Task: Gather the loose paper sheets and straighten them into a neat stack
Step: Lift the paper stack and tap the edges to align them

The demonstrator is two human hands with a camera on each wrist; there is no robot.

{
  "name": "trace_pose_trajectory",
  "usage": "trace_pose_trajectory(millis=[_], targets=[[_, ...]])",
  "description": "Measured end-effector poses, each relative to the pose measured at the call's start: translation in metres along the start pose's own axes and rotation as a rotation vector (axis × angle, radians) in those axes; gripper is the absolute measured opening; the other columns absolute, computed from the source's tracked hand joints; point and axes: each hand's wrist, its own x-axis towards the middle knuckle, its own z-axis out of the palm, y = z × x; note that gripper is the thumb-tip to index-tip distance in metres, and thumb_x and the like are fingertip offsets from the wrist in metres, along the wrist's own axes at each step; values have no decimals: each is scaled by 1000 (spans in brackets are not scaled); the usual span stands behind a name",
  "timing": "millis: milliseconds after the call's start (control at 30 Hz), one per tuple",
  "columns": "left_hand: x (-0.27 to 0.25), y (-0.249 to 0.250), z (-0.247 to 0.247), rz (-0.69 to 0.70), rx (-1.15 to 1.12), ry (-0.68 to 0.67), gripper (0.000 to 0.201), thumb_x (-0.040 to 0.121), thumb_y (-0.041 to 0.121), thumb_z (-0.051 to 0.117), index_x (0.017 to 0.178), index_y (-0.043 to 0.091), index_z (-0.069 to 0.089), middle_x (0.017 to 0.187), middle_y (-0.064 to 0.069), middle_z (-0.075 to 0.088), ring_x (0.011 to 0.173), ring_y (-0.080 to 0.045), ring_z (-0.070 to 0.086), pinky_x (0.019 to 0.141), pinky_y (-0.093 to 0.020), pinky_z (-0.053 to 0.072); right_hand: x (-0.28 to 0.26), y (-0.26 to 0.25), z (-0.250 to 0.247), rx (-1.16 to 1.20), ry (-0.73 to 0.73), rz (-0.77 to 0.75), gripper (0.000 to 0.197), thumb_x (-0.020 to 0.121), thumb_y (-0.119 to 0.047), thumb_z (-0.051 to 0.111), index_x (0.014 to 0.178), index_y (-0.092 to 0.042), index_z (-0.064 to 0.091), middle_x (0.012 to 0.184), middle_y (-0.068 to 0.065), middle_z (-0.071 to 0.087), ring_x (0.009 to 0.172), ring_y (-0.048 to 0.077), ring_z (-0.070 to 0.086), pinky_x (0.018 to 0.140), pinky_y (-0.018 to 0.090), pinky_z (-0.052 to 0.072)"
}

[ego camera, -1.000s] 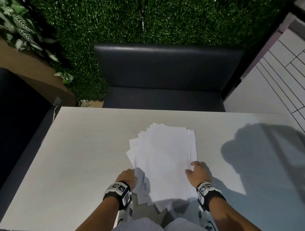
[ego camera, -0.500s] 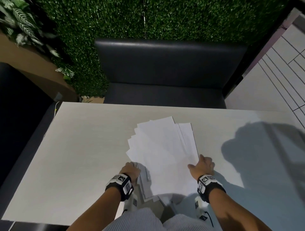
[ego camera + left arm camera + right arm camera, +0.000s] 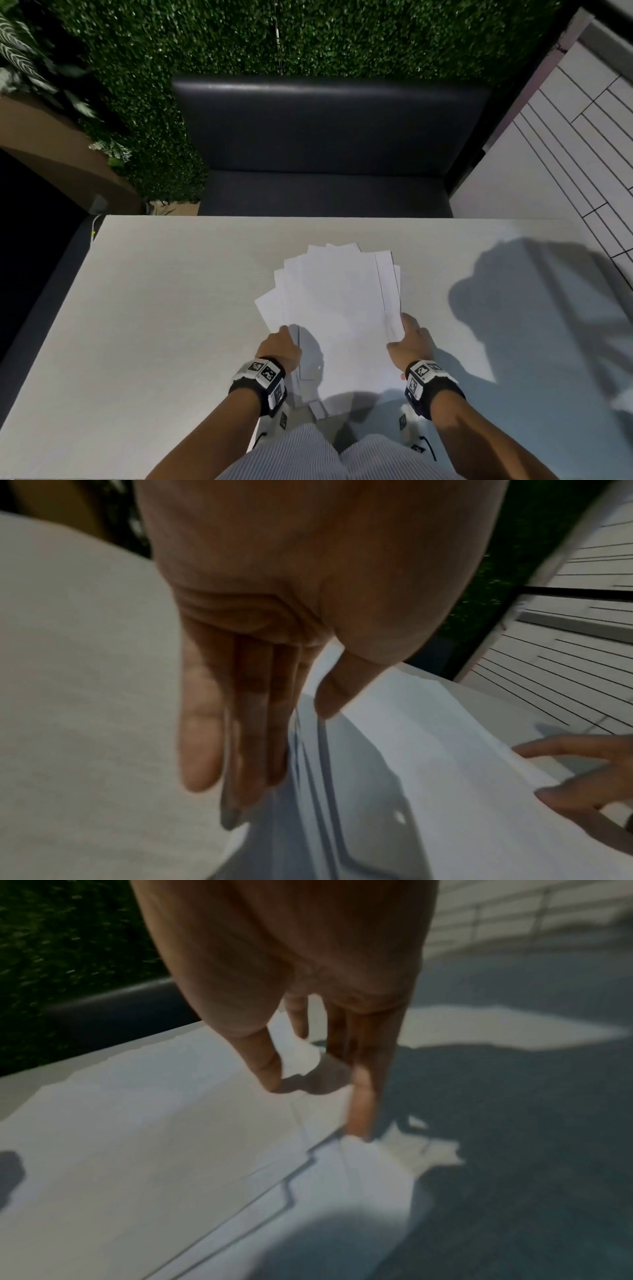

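Several white paper sheets [image 3: 337, 308] lie fanned out in a loose pile on the pale table [image 3: 154, 325], their far corners staggered. My left hand [image 3: 281, 346] is at the pile's near left edge. In the left wrist view its straight fingers [image 3: 202, 737] run along the sheets' [image 3: 428, 750] side and the thumb tip touches the top. My right hand [image 3: 409, 337] is at the near right edge. In the right wrist view its thumb presses on the paper [image 3: 154, 1123] and its straight fingers [image 3: 363, 1102] stand against the staggered edges.
A dark padded bench [image 3: 325, 144] stands beyond the table's far edge, backed by a green hedge wall [image 3: 308, 34]. Pale tiled floor [image 3: 565, 154] lies to the right. My shadow covers the table's right part. My lap in striped cloth [image 3: 308, 455] is at the near edge.
The fanned sheets have shifted between my hands and the spread of their far corners has changed. Both hands stay at the pile's near sides, the right one now a little farther up its edge.
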Motion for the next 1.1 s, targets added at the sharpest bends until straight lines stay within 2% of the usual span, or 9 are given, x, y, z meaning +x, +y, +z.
trace_pose_trajectory(millis=[133,300,400,467,600,733,833,967,1100], targets=[[3,-10,-3,-106,8,149,51,92,36,42,134,8,43,129,-15,60,116,-35,60,93,-38,47,-2,0,-10,-186,111,18,55,89,-34,45,142,-24,38,138,13,47,121,34,49,83,38,43],[18,-9,1,-162,-252,148,71,90,28,56,150,7,23,148,-20,36,126,-42,51,100,-45,47,-2,-8,-8,-205,26,-30,62,91,-26,49,149,-19,29,144,16,37,119,35,54,94,38,46],[18,-3,4,-33,-292,55,88,88,17,55,158,29,3,153,-17,23,121,-41,54,84,-36,51,-11,-15,-11,-174,-70,-76,77,94,-32,51,157,-21,7,155,16,32,128,34,51,99,38,44],[21,-4,6,-12,-250,116,93,87,14,54,157,36,-4,147,-17,29,112,-41,58,75,-34,49,-11,-16,-10,-180,-45,-43,68,100,-36,38,157,-18,6,144,18,49,121,36,56,96,41,46],[20,-10,3,-41,-129,264,53,91,11,40,142,15,27,127,-22,55,104,-42,61,83,-43,53,4,-10,-10,-110,114,-42,49,96,-17,42,144,-12,34,125,19,61,108,36,61,93,44,51],[6,-10,0,10,-71,28,39,79,8,44,117,14,49,107,-16,67,93,-38,67,75,-39,57,12,-2,-9,-83,47,-76,68,85,-16,57,148,-28,34,144,11,40,124,32,50,95,38,47],[-1,-8,-5,-24,-3,78,32,82,26,48,102,9,66,102,-12,73,94,-33,69,81,-36,56,17,1,-5,-19,70,0,79,76,-20,57,148,-33,28,146,8,28,132,34,32,100,42,43],[12,-6,-8,-188,-214,232,53,91,34,51,132,1,45,131,-17,52,120,-38,53,98,-42,45,21,-10,-2,-16,109,91,64,80,-23,47,142,-10,34,140,15,29,128,37,32,102,48,41],[25,9,-3,-134,-449,85,68,83,23,64,144,9,39,140,-19,48,121,-37,54,92,-37,50,16,-28,1,-92,-92,-19,85,80,-29,62,154,-22,20,152,10,16,140,34,21,106,42,37]])
